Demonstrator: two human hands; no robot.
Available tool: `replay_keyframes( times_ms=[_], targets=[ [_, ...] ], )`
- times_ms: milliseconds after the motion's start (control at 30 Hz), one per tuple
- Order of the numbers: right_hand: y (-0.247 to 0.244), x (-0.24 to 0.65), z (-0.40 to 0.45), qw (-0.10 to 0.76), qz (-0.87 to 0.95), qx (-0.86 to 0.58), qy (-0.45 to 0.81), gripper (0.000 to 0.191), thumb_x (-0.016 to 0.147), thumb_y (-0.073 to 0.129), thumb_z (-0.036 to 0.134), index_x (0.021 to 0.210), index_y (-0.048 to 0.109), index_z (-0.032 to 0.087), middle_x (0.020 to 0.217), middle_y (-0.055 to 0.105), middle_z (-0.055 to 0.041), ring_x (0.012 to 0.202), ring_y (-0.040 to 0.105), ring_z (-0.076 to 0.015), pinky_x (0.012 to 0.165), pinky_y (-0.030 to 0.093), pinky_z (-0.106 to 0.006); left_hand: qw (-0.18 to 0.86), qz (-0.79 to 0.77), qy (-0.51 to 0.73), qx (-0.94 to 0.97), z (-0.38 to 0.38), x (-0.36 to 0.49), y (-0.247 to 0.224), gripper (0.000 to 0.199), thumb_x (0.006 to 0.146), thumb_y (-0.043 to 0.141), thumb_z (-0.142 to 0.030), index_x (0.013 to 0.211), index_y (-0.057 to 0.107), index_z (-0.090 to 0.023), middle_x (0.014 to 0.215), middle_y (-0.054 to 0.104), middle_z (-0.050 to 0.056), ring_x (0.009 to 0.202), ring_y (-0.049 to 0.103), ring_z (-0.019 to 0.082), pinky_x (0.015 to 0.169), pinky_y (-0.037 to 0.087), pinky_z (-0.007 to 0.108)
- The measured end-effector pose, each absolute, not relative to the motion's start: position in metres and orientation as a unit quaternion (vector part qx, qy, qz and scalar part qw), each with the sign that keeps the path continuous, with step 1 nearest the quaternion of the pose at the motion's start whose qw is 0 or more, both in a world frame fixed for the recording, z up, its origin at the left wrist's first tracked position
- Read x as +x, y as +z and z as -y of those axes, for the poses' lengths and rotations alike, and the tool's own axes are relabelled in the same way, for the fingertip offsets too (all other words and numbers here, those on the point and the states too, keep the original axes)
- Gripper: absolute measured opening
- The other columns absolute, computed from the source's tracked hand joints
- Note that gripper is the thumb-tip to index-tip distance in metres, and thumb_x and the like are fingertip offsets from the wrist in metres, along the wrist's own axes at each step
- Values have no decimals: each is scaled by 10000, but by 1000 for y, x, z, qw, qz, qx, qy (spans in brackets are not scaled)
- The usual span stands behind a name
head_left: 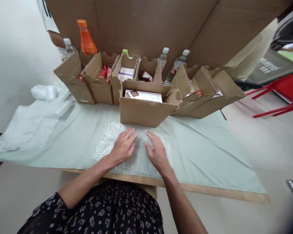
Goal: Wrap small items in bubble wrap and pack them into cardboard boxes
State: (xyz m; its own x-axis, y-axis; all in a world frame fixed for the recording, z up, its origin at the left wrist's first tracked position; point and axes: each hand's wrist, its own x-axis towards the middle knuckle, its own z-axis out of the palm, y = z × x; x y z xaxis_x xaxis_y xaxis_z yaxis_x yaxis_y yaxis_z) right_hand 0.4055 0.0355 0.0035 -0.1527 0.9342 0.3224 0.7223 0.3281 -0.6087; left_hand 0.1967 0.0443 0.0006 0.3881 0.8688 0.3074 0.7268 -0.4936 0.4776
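A sheet of bubble wrap (141, 159) lies flat at the front middle of the table. Over its left half is my left hand (123, 146), fingers apart and holding nothing. My right hand (156, 151) is above the right half, also empty, with thumb and fingers spread. Whether either hand touches the sheet is unclear. Just beyond my fingertips stands a cardboard box (143, 112) with a white packet (146, 96) inside.
Several open cardboard boxes (101, 91) line the back. Behind them stand an orange bottle (87, 40) and clear bottles (177, 66). More bubble wrap (31, 123) lies on the left of the table (205, 149). A red chair (285, 92) is at the right.
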Motion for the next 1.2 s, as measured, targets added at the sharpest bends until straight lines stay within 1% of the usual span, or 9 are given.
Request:
replay_keyframes(
  times_ms=[133, 233, 367, 467, 567, 633, 800, 1067, 1200],
  targets=[
    [-13, 380, -34, 175, 800, -559, 130, 508, 972, 490, 276, 1454, 558, 131, 1541, 537, -166, 1434, 485, -310, 1159, 419, -496, 126, -493, 135, 850, -46, 199, -12, 533, 971, 498, -266, 1480, 489, -109, 1593, 477, 174, 1524, 381, 312, 1248, 328, 525],
    [-24, 407, -29, 141, 784, -600, 76, 529, 1002, 474, 378, 1466, 542, 134, 1567, 509, -166, 1479, 421, -324, 1180, 368, -514, 95, -555, 79, 823, -44, 161, -19, 602, 1000, 458, -386, 1533, 429, -108, 1655, 376, 172, 1560, 311, 318, 1277, 238, 544],
    [-34, 475, -8, 152, 719, -678, 16, 547, 1022, 407, 454, 1444, 547, 135, 1548, 522, -183, 1459, 439, -331, 1170, 358, -521, 48, -668, 81, 738, -30, 90, -21, 645, 1007, 390, -447, 1539, 410, -83, 1658, 348, 215, 1560, 298, 355, 1263, 220, 579],
    [-33, 501, 8, 189, 658, -728, -24, 569, 1023, 391, 483, 1434, 546, 121, 1506, 547, -223, 1438, 453, -369, 1139, 373, -570, 21, -707, 147, 692, -20, 68, -18, 633, 1005, 397, -455, 1510, 437, -76, 1629, 378, 258, 1547, 309, 397, 1233, 253, 619],
    [-23, 476, 11, 246, 659, -710, -38, 577, 1019, 426, 473, 1482, 501, 136, 1539, 511, -223, 1464, 416, -383, 1144, 352, -605, 23, -672, 212, 710, -17, 96, -11, 627, 1017, 423, -458, 1534, 397, -106, 1658, 331, 241, 1564, 267, 394, 1240, 234, 633],
    [-17, 439, 5, 260, 703, -662, -10, 565, 1016, 450, 433, 1513, 471, 167, 1572, 484, -198, 1479, 401, -366, 1158, 341, -600, 51, -617, 226, 752, -16, 134, -8, 620, 1022, 448, -457, 1559, 361, -159, 1687, 301, 187, 1582, 232, 359, 1256, 225, 614],
    [-18, 379, -6, 166, 812, -553, 89, 502, 964, 512, 278, 1454, 564, 184, 1550, 531, -156, 1447, 461, -328, 1167, 357, -530, 129, -481, 142, 856, -14, 195, -12, 586, 1024, 473, -450, 1535, 432, -165, 1645, 404, 155, 1566, 300, 295, 1281, 223, 512],
    [-33, 479, 24, 202, 719, -665, 19, 475, 1020, 439, 464, 1345, 629, 175, 1468, 604, -171, 1382, 531, -346, 1067, 433, -536, 105, -559, 135, 811, -13, 130, -24, 557, 1001, 499, -403, 1505, 459, -169, 1636, 419, 154, 1553, 325, 305, 1272, 236, 521],
    [-34, 489, 53, 230, 711, -665, 14, 463, 998, 468, 530, 1279, 654, 213, 1412, 644, -154, 1324, 574, -341, 1015, 459, -510, 109, -558, 151, 809, -8, 127, -21, 502, 999, 497, -375, 1456, 501, -165, 1622, 432, 169, 1541, 344, 320, 1259, 267, 561]
  ],
)
